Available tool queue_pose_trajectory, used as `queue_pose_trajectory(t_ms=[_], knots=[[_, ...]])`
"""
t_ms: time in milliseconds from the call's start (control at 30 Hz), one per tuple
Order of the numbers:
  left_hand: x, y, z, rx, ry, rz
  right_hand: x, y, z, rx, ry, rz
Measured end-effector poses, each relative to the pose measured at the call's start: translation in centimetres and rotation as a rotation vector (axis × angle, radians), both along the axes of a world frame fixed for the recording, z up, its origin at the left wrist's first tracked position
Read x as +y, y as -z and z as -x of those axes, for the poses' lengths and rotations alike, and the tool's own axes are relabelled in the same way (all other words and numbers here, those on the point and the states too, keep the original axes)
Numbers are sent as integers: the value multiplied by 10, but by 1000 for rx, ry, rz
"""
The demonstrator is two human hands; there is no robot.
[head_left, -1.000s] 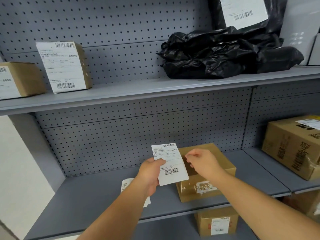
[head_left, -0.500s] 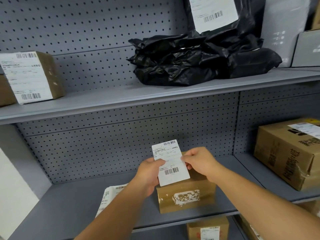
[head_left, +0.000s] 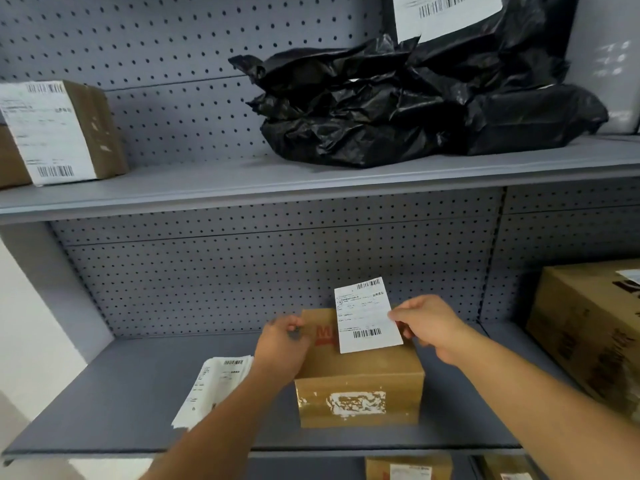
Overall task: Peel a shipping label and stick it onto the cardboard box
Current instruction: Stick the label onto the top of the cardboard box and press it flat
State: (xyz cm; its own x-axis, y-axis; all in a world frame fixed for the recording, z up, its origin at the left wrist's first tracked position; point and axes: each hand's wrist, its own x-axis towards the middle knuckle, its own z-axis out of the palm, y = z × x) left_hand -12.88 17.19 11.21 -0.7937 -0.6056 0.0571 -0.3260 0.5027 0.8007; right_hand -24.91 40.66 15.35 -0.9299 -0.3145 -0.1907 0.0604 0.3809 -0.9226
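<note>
A small brown cardboard box [head_left: 360, 375] with torn label residue on its front stands on the grey lower shelf [head_left: 121, 403]. My right hand [head_left: 427, 323] pinches the right edge of a white shipping label [head_left: 365, 315] with barcodes, held upright just above the box's top rear. My left hand [head_left: 282, 344] has left the label and grips the box's upper left edge, fingers curled over it.
A stack of white labels [head_left: 211, 386] lies on the shelf left of the box. A large brown carton [head_left: 588, 334] sits at the right. On the upper shelf are black plastic parcels [head_left: 398, 109] and a labelled box [head_left: 59, 129]. More boxes stand below.
My left hand let go of the label and moved down-left onto the box. The label now hangs from my right hand alone. The camera came closer.
</note>
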Motion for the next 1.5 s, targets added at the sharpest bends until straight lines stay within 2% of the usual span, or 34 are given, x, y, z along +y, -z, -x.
queue_pose_trajectory(t_ms=[300, 633, 1500], knots=[[-14, 20, 14, -72, 73, -1, -23, 15, 1, -15, -10, -50], [-17, 30, 14, -30, 98, -24, -31, 24, 8, -49, 18, -82], [-18, 31, 16, -17, 92, -70, -25, 31, 16, -107, 50, 41]])
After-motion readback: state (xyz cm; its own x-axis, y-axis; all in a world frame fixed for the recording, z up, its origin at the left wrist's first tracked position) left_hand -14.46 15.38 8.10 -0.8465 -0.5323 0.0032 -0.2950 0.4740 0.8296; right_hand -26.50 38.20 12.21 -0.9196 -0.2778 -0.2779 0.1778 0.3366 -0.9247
